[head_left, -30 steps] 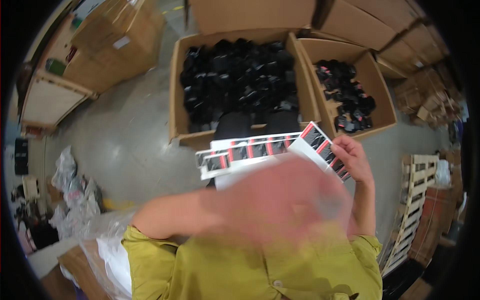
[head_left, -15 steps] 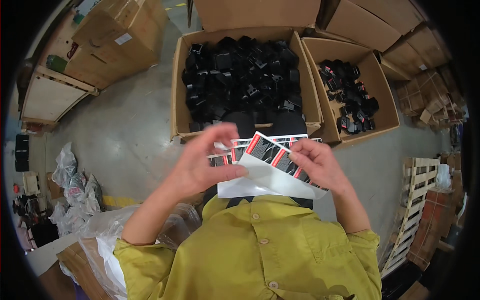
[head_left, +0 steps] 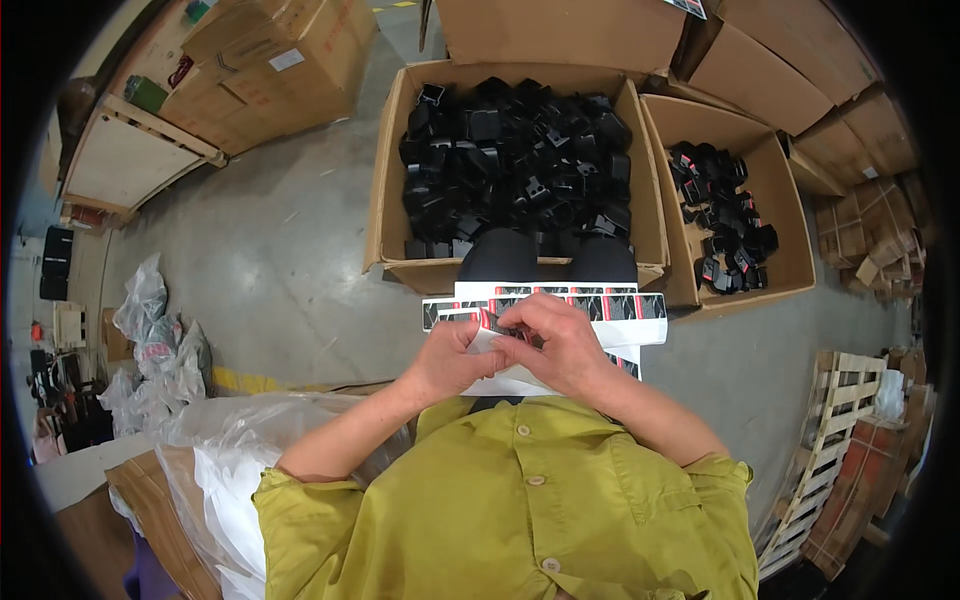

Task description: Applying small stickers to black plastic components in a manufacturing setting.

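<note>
From afar, I am watching the left hand [head_left: 447,362] and right hand [head_left: 562,345] pinching a label sheet [head_left: 486,338] between them, probably steadying it. Other sheets [head_left: 632,309] are lying across the thighs [head_left: 497,256], seemingly for easy reach. Beyond, carton walls [head_left: 387,190] are containing loose black parts [head_left: 510,150].

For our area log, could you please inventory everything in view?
Label sheets: several, white-black-red, lap
Large open carton: one, brown, ahead
Smaller open carton: one, brown, ahead right
Plastic-looking parts: many, black, both open cartons
Other cartons: several, brown, upper left, far right
Pallet: one, tan, right
Bags: several, translucent grey, left floor
Sheeting: one heap, clear, lower left
Shirt: one, yellow-green, torso
Left hand: one, bare, holding a label sheet
Right hand: one, bare, grasping same sheet
</note>
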`<state>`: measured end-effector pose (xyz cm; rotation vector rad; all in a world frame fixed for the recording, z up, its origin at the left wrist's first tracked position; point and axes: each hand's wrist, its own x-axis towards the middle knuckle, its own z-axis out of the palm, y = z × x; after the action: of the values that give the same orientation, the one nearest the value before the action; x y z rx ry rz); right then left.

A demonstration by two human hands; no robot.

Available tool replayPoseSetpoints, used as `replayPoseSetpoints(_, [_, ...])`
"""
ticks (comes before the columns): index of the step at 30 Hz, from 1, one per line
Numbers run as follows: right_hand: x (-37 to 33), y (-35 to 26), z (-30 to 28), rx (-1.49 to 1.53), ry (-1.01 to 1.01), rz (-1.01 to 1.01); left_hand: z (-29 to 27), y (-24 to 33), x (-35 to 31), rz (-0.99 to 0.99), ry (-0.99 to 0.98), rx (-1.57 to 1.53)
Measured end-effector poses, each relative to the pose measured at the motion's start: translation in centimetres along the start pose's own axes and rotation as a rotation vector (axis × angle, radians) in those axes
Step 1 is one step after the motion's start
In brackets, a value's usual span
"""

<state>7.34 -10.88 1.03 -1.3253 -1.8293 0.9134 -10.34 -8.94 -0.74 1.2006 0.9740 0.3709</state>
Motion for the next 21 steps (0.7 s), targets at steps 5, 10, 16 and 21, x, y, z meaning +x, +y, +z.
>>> replayPoseSetpoints(5, [0.2,-0.2,0.3,0.211,-0.009,0.058,-0.1,0.2,-0.7,0.066,0.041,0.107])
replayPoseSetpoints(10, [1.1,-0.2,0.2,0.016,0.003,-0.032,0.0,-0.1,-0.9,0.050,0.040,-0.002])
replayPoseSetpoints(16, [1.6,2.6,-1.1,0.147,0.319,0.110,-1.5,-0.7,-3.1,-0.387,0.100,-0.044])
replayPoseSetpoints(21, [0.7,1.4,-0.5,-0.151,0.307,-0.077,-4.4,-0.4,-4.7,-0.162,0.306,0.694])
